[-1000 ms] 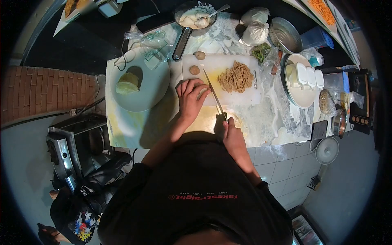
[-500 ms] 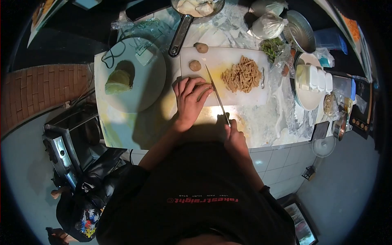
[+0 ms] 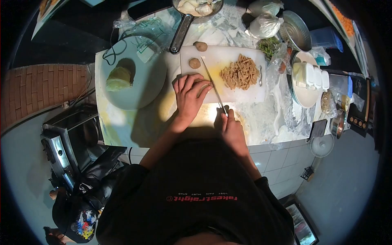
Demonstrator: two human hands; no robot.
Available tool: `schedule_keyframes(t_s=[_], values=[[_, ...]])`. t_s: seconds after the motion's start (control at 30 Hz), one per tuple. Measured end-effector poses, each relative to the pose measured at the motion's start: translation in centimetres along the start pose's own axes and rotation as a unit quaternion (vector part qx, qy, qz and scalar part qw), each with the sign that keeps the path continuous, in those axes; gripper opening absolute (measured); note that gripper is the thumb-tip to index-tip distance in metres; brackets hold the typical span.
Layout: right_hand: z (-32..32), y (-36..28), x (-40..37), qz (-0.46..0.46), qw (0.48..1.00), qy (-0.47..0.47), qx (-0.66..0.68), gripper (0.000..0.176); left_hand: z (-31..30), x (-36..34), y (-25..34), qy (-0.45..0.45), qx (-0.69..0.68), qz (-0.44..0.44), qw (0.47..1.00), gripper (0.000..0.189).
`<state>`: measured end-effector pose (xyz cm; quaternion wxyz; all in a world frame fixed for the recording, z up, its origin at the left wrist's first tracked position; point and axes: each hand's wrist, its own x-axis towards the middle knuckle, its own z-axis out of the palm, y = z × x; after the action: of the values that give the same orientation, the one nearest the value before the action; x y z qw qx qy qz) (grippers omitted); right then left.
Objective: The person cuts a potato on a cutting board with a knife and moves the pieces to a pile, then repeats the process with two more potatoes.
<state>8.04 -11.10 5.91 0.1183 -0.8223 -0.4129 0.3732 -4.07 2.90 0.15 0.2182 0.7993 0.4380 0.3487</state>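
Note:
My left hand (image 3: pixel 190 96) presses down on the left part of the white cutting board (image 3: pixel 255 94), fingers curled over a brown piece of food (image 3: pixel 211 84) that is mostly hidden. Right beside those fingertips lies the blade of a knife (image 3: pixel 215 87), its tip pointing away from me. My right hand (image 3: pixel 232 126) is closed around the knife's handle at the board's near side. Brown strips (image 3: pixel 241 72) are heaped on the right of the board. Two whole brown, rounded pieces, one nearer (image 3: pixel 194 63) and one farther (image 3: pixel 200 46), rest at its upper left.
A round pale plate (image 3: pixel 155 87) with a cabbage piece (image 3: pixel 119 79) stands left. Behind the board is a pan (image 3: pixel 182 34) with pale food. Bags, greens (image 3: pixel 268 47), a metal bowl (image 3: pixel 297 32) and white containers (image 3: pixel 312 75) crowd the right. Another person (image 3: pixel 79 212) is at lower left.
The knife handle and my right hand have shifted slightly left and away from me. My left hand stays nearly in place on the food. The whole view has shifted a little.

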Motion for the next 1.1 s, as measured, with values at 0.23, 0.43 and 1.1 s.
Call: schedule_keyframes(t_s=[0.23,0.43,1.1], values=[[-1.0,1.2,-2.5,0.003,0.999,0.006,-0.050,0.034,0.1,-0.1,-0.1,0.010,0.004,0.007,1.000,0.016],[-1.3,0.5,-2.9,0.005,1.000,0.017,-0.014,0.035,0.1,-0.3,-0.2,0.009,0.007,0.011,1.000,0.017],[-1.4,-0.4,-2.8,0.001,1.000,0.009,-0.026,0.034,-0.2,-0.2,0.0,0.003,0.004,0.006,1.000,0.015]])
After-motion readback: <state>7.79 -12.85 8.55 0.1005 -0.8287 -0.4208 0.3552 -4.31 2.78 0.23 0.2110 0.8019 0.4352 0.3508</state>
